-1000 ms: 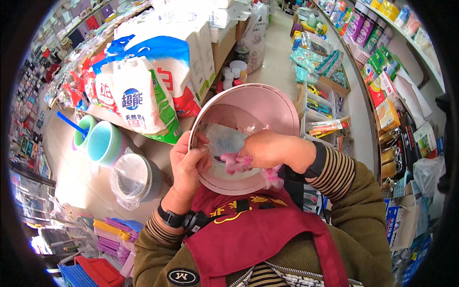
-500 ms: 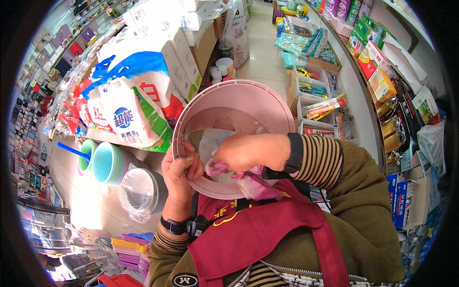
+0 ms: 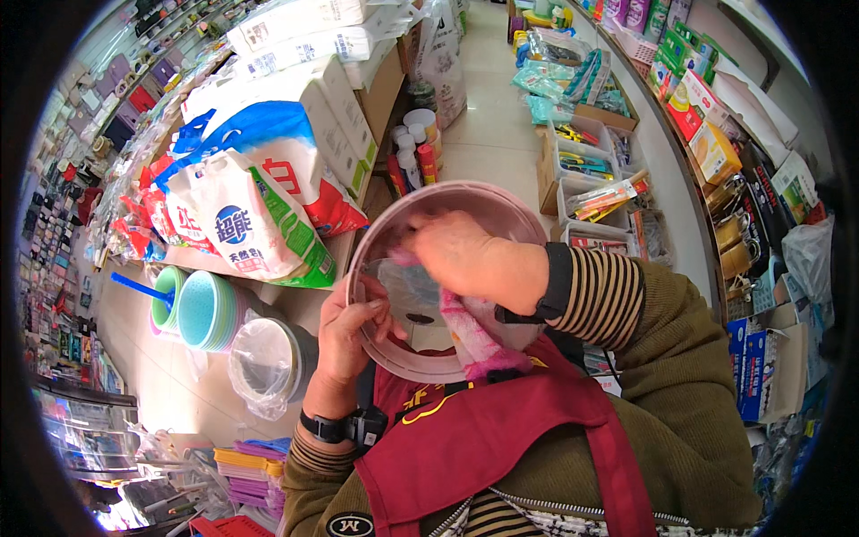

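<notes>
A round pink plastic bin (image 3: 514,215) is held tilted against my front, its mouth facing me. My left hand (image 3: 353,329) grips its left rim, thumb outside and fingers curled over the edge. Inside the bin, my right hand (image 3: 461,255) presses a pink and white cloth (image 3: 472,333) to the far left wall. The fingertips are blurred. Most of the cloth trails below that hand and hangs over the near rim. A pale, glossy area shows deep in the bin.
Stacked turquoise bins (image 3: 201,309) and a plastic-wrapped bin (image 3: 291,358) stand on the floor at left. Detergent bags (image 3: 242,219) sit on a low shelf behind them. Trays of tools (image 3: 586,166) line the right side of the aisle (image 3: 488,107). Coloured plastic dustpans (image 3: 246,470) lie at lower left.
My right hand has moved up and away from me along the bin's inner wall, drawing the cloth with it. The bin has shifted slightly nearer. My left hand keeps its grip on the rim.
</notes>
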Motion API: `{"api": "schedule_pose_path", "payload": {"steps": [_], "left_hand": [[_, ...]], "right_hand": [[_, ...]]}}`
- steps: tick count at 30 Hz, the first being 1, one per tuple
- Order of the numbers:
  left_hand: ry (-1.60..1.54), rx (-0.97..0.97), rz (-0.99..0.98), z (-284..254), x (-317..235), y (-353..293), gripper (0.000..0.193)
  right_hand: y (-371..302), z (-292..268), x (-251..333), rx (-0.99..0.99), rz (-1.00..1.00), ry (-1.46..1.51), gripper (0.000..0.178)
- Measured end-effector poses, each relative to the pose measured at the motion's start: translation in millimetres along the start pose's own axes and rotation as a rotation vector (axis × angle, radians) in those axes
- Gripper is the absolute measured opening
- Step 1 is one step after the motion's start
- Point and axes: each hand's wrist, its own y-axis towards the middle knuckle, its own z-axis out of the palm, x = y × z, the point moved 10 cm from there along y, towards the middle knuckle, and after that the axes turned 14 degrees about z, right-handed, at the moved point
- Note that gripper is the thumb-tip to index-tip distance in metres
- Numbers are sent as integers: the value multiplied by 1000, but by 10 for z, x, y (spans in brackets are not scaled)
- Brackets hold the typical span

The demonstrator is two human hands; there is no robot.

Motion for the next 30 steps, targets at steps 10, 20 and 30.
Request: {"api": "schedule_pose_path", "payload": {"steps": [10, 20, 30], "left_hand": [[-58, -44, -64, -91, 83, 11, 18], [24, 24, -56, -11, 10, -34, 14], [101, 99, -56, 139, -32, -66, 17]], "right_hand": [[-148, -347, 46, -265, -91, 296, 36], [10, 461, -185, 156, 124, -371, 37], [-343, 736, -616, 554, 81, -247, 28]]}}
